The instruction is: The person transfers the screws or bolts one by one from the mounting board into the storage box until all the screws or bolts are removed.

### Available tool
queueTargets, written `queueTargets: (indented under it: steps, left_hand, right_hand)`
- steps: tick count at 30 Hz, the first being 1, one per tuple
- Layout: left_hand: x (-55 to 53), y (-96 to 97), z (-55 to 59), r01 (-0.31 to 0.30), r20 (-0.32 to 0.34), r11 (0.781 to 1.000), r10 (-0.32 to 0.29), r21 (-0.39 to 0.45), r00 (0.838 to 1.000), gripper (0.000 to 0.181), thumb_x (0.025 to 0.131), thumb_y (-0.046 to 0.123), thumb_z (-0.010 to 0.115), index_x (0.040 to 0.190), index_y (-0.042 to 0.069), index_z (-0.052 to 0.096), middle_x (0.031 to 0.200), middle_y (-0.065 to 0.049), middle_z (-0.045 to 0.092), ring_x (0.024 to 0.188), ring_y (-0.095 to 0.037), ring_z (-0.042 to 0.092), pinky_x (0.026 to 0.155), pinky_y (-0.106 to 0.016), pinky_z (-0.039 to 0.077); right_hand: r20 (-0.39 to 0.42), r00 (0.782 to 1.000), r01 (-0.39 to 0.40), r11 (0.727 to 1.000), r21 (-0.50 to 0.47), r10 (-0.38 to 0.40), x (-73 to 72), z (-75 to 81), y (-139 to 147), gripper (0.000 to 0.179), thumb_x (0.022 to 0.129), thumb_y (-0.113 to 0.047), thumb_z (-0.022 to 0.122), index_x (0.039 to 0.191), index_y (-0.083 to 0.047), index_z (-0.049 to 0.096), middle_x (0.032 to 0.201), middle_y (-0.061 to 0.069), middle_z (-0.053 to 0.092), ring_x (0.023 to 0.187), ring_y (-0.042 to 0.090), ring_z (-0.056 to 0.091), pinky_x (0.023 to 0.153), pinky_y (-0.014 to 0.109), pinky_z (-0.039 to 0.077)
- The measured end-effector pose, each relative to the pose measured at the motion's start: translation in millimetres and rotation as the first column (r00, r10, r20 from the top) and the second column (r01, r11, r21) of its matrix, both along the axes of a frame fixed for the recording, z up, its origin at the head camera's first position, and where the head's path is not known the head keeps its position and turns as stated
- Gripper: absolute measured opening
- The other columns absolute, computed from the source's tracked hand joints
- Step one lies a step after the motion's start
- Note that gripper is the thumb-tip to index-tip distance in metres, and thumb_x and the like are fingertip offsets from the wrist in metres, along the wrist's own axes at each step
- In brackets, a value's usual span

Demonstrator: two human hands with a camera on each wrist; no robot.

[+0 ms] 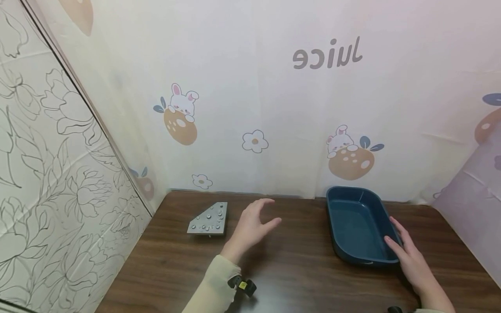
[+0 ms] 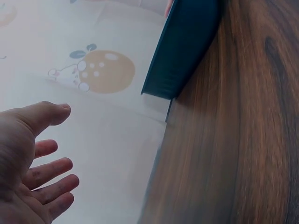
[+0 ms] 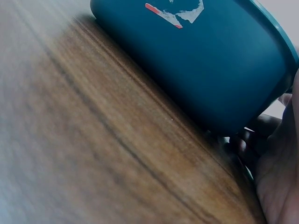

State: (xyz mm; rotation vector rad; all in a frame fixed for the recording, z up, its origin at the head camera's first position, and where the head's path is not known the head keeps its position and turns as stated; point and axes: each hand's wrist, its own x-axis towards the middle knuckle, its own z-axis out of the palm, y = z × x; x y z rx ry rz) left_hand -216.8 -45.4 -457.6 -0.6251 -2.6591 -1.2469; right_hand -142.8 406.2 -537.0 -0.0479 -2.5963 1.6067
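Observation:
A deep blue rectangular dish (image 1: 358, 228) with rounded corners sits at the right of the table. My right hand (image 1: 411, 258) grips its right side, thumb over the rim and fingers along the outer wall. In the right wrist view, the dish's outer wall (image 3: 196, 74) bears a torn sticker remnant. My left hand (image 1: 250, 224) is held over the table with thumb and fingers apart, holding nothing. Left of it lies a grey angular plate (image 1: 209, 220) with several small studs or screws. The left wrist view shows the left palm (image 2: 18, 172) with loosely bent fingers.
The dark wood-grain table (image 1: 289, 252) ends at a printed cloth backdrop (image 1: 254, 100) along its far edge. Another cloth panel (image 1: 70, 165) with flower outlines hangs at the left. A black strap camera (image 1: 242, 285) is worn on the left wrist.

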Motion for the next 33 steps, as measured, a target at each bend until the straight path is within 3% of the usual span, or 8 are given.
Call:
queueTargets:
  steps: [11, 23, 33]
  left_hand:
    - [-6.2, -16.2, -6.0, -0.02, 0.01, 0.999, 0.019, 0.026, 1.0, 0.055, 0.099, 0.032, 0.083, 0.148, 0.014, 0.064, 0.148, -0.006, 0.067, 0.141, -0.031, 0.06, 0.116, -0.055, 0.049]
    - [-13.5, -37.5, -20.8, -0.071, -0.015, 0.997, 0.071, 0.022, 0.997, 0.053, 0.099, 0.029, 0.083, 0.145, 0.011, 0.065, 0.146, -0.009, 0.069, 0.139, -0.031, 0.063, 0.115, -0.054, 0.05]
    - [-17.6, -59.1, -19.1, -0.128, 0.007, 0.991, 0.128, 0.026, 0.992, 0.051, 0.099, 0.027, 0.083, 0.144, 0.01, 0.066, 0.146, -0.012, 0.068, 0.139, -0.035, 0.061, 0.115, -0.059, 0.049]
  right_hand:
    - [0.014, 1.0, 0.001, 1.0, -0.004, -0.001, 1.2, 2.0, 0, 0.076, 0.12, -0.036, 0.04, 0.176, -0.017, -0.008, 0.178, 0.031, -0.011, 0.161, 0.053, -0.018, 0.118, 0.083, -0.013]
    - [0.014, 1.0, -0.003, 1.0, -0.009, 0.003, -0.3, 1.3, 0, 0.076, 0.119, -0.037, 0.041, 0.176, -0.019, -0.007, 0.178, 0.03, -0.01, 0.162, 0.053, -0.015, 0.118, 0.083, -0.011]
    - [0.022, 1.0, -0.001, 1.0, -0.008, 0.001, -0.6, 1.8, 1, 0.077, 0.119, -0.039, 0.041, 0.176, -0.021, -0.008, 0.178, 0.031, -0.011, 0.161, 0.056, -0.015, 0.117, 0.086, -0.01]
